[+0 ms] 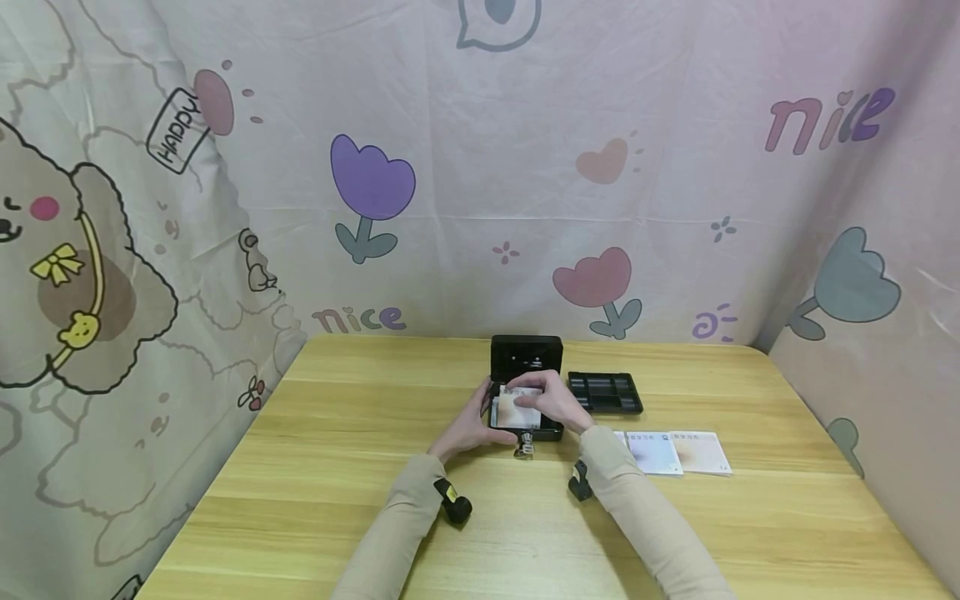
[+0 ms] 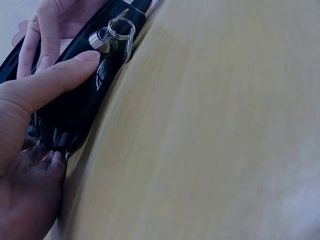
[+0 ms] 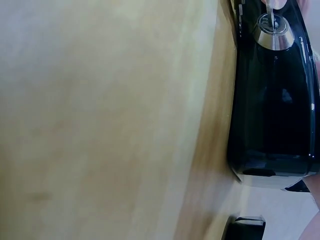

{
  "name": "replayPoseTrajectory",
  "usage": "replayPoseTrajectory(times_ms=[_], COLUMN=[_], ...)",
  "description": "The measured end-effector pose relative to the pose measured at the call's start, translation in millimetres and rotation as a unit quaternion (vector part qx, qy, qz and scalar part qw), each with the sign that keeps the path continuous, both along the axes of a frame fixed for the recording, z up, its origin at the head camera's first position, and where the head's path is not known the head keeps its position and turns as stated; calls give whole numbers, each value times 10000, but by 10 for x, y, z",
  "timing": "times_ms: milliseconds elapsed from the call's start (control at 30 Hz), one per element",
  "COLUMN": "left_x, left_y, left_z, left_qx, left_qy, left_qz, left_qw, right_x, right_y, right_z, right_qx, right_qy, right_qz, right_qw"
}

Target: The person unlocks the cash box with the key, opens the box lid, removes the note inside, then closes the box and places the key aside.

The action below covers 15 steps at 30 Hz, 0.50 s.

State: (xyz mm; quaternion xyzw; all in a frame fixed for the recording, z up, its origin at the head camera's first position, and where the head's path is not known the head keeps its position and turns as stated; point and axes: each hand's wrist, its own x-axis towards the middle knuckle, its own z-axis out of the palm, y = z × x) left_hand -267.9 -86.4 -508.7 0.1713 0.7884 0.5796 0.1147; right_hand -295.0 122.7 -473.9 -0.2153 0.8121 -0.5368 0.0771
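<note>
A black cash box stands on the table with its lid raised. Small printed paper sheets lie inside it. My left hand grips the box's left side, the thumb on the front face beside the lock. Keys on a ring hang from that lock. Over the opening, my right hand reaches in from the right, fingers extended and resting on the sheets. In the left wrist view, fingers of the right hand point down into the box, their tips partly hidden.
A black compartment tray lies to the right behind the right hand. Several printed paper sheets lie side by side on the table, partly behind the right sleeve. A patterned cloth hangs behind the table.
</note>
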Motion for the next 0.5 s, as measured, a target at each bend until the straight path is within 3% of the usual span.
replayPoseTrajectory(times_ms=[300,500], left_x=[-5,-6], left_y=[8,13], left_z=[-7,-6], left_qx=[-14,19], left_qy=[53,105], left_qz=[34,15], left_qw=[10000,9999], right_x=[33,66], right_y=[18,70], right_z=[43,97], right_qx=[-14,-173], right_qy=[368,226], right_qz=[-434,-728], right_qw=[9984,9969])
